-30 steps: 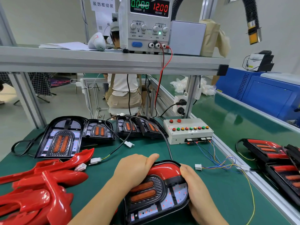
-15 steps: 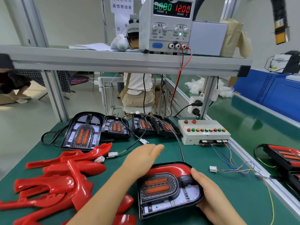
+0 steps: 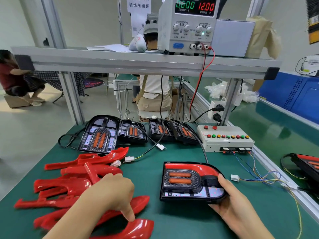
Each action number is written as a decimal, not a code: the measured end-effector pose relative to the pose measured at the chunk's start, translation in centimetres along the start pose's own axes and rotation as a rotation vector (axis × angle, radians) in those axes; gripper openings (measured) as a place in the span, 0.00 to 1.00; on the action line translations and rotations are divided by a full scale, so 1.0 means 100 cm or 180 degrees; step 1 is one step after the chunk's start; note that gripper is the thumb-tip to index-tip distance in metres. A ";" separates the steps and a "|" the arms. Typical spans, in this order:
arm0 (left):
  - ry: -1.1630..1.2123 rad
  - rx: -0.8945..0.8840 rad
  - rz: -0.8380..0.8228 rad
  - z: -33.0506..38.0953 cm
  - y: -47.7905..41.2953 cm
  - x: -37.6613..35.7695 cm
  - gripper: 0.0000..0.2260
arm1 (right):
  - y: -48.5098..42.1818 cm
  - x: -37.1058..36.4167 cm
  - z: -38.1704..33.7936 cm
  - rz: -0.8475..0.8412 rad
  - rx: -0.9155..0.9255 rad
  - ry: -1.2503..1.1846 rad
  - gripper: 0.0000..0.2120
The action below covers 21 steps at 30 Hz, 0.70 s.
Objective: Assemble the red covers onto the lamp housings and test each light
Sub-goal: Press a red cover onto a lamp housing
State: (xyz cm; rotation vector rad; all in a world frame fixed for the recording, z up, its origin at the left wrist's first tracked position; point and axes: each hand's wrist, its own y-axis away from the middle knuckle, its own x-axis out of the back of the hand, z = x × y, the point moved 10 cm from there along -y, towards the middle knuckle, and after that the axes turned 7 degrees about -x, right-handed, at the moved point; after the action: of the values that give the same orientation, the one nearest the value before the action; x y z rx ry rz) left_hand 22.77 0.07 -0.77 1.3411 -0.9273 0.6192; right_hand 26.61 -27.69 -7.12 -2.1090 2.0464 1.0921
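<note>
A: Entry one, legible writing?

B: Power supply (image 3: 188, 26), on the upper shelf. Green digits 0.000 over CURRENT A, red 12.00 over VOLTAGE V. Knobs marked COARSE and FINE. Hanging paper sign (image 3: 139, 4): 装饰框组装; the line above is blurred.

A: Entry two, lamp housing?

B: Lamp housing (image 3: 188, 182), front right of the green table (image 3: 172, 156). Black, one end rounded, two orange bars in a mesh surround, glossy red band along the far edge. Right hand (image 3: 236, 209) grips the rounded end, thumb on top.

A: Entry three?

B: Red covers (image 3: 69, 185), loose pile, front left. Left hand (image 3: 112, 192) over them, knuckles bent, thumb tip on the nearest cover; grip cannot be told.
</note>
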 end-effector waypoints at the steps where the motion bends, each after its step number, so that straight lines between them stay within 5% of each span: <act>1: 0.0054 0.0026 0.0018 0.000 -0.003 -0.001 0.23 | 0.000 0.000 0.000 -0.0011 0.0002 -0.0002 0.25; 6: 0.0488 0.0043 0.0370 -0.007 -0.016 0.006 0.17 | 0.003 -0.004 -0.001 -0.0068 0.0024 -0.0058 0.23; 12: 0.0025 -0.0120 0.0911 0.000 -0.036 0.017 0.24 | 0.003 -0.003 -0.002 -0.0035 0.0076 -0.0048 0.18; 16: -0.0219 -0.0057 0.1028 0.001 -0.043 0.016 0.19 | 0.003 -0.005 -0.001 -0.0103 0.0059 0.0034 0.21; 21: 0.1214 -0.0254 0.1383 -0.006 -0.049 0.033 0.10 | 0.003 -0.007 0.001 -0.0195 -0.0022 -0.0083 0.20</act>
State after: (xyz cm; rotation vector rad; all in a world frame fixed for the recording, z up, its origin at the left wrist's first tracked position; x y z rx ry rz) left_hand 28.73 -0.51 -0.57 0.9067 -0.9189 1.1160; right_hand 26.35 -27.04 -6.71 -2.1335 1.9558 1.1138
